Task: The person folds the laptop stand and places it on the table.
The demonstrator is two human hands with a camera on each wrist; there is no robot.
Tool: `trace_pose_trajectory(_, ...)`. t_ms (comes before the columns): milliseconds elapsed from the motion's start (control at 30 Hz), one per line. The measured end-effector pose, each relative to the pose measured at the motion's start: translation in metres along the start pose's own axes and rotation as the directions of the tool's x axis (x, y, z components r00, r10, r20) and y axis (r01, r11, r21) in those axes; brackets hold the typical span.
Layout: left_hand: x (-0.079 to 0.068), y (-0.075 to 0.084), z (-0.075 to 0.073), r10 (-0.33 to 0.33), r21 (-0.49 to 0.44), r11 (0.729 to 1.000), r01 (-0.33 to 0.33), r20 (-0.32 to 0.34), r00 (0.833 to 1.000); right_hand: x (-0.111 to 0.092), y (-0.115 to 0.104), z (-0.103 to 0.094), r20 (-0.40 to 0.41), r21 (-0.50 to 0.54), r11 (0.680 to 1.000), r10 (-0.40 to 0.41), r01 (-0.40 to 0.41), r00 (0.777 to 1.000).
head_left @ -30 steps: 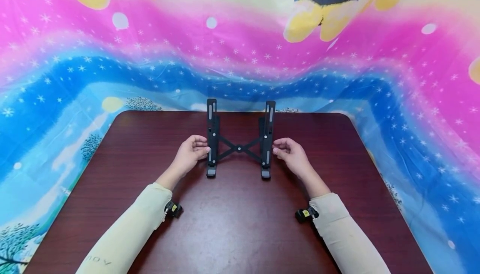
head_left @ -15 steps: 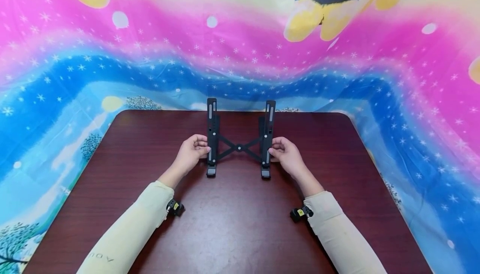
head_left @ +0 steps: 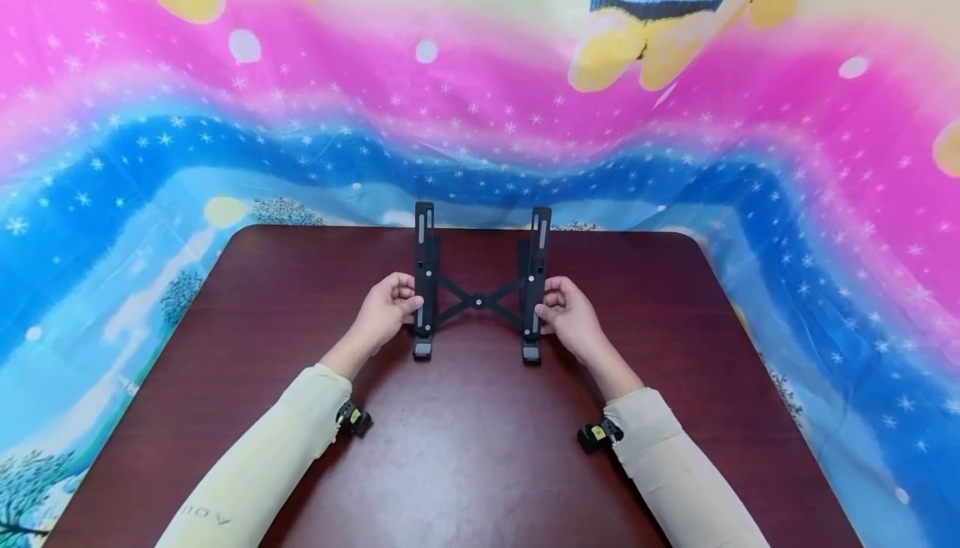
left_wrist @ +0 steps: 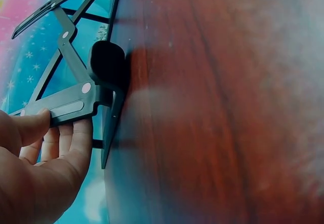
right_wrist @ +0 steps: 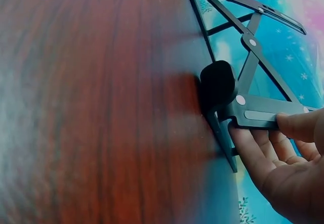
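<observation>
**Left hand (head_left: 387,308) and right hand (head_left: 573,315) pinch opposite sides of an unfolded black stand (head_left: 478,302)**

Head view: the stand is just below the centre, toward 12 o'clock on the dark red table (head_left: 480,448). Crossed bars (head_left: 454,286) join its left rail (head_left: 424,269) and right rail (head_left: 536,269), with the left lip (head_left: 423,351) and right lip (head_left: 532,353) at 6 o'clock on them. The left hand grips from 9 o'clock, the right from 3. The step in hand looks like handling both rails at once.

Left wrist view: the left hand, at 8 o'clock, has its thumb over the rail and its fingers beneath. The left lip lies at 10 o'clock; the other hand's fingertips show near 11.

Right wrist view: the right hand, at 4 o'clock, mirrors that pinch. The rail slopes above the base, which appears to rest on the table. Since the bars link both sides, the next move probably calls for even, matched effort, with fingers clear of the joints.
</observation>
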State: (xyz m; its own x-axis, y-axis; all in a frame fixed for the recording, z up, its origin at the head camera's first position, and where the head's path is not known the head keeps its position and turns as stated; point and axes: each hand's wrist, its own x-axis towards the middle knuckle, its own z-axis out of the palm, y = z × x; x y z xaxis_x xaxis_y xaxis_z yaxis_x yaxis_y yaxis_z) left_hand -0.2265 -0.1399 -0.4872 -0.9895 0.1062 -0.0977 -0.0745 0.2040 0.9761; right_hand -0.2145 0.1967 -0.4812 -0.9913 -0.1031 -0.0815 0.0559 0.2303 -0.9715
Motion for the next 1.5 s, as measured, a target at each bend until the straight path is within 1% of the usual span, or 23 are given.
trace_pose_trajectory(100, -0.001, -0.002, 0.001, 0.001, 0.010, 1.000, -0.001, 0.007, 1.000, -0.001, 0.001, 0.002, 0.001, -0.014, 1.000, 0.001, -0.001, 1.000)
trace_pose_trajectory(233, -0.001, -0.004, 0.004, 0.021, 0.022, 1.000, -0.021, 0.003, 1.000, 0.000, 0.002, 0.004, -0.002, -0.038, 0.999, -0.014, 0.014, 1.000)
trace_pose_trajectory(367, -0.002, -0.006, 0.004, 0.022, 0.031, 0.999, -0.022, 0.006, 1.000, -0.001, 0.003, 0.005, 0.006, -0.055, 0.998, 0.000, 0.000, 1.000)
trace_pose_trajectory(567, 0.005, -0.002, 0.001, 0.025, 0.038, 0.999, -0.026, 0.020, 1.000, 0.003, 0.000, 0.005, -0.002, -0.057, 0.998, -0.020, 0.020, 1.000)
trace_pose_trajectory(733, 0.008, -0.002, -0.003, 0.004, 0.006, 1.000, -0.004, 0.047, 0.999, 0.001, -0.001, 0.003, -0.003, -0.038, 0.999, -0.016, 0.016, 1.000)
trace_pose_trajectory(867, 0.010, -0.003, -0.005, -0.015, -0.028, 0.999, 0.017, 0.073, 0.997, 0.000, -0.001, 0.002, -0.011, -0.020, 1.000, 0.010, -0.010, 1.000)
trace_pose_trajectory(1000, 0.010, 0.000, -0.007, -0.002, -0.022, 1.000, 0.003, 0.062, 0.998, 0.003, -0.002, 0.004, 0.005, -0.013, 1.000, -0.004, 0.004, 1.000)
trace_pose_trajectory(1100, 0.010, 0.001, -0.007, 0.014, 0.000, 1.000, -0.014, 0.054, 0.998, 0.005, -0.003, 0.006, 0.014, -0.014, 1.000, -0.027, 0.027, 1.000)
trace_pose_trajectory(1300, 0.008, -0.001, -0.003, -0.015, 0.012, 1.000, 0.014, 0.083, 0.996, 0.003, -0.001, 0.005, 0.014, -0.038, 0.999, 0.027, -0.027, 1.000)
trace_pose_trajectory(1400, 0.010, 0.000, -0.001, 0.008, -0.003, 1.000, -0.008, 0.077, 0.997, 0.003, -0.002, 0.004, -0.003, -0.048, 0.999, 0.012, -0.012, 1.000)
trace_pose_trajectory(1500, 0.010, 0.000, 0.001, 0.011, 0.000, 1.000, -0.011, 0.067, 0.998, 0.003, -0.004, 0.004, -0.001, -0.040, 0.999, 0.007, -0.007, 1.000)
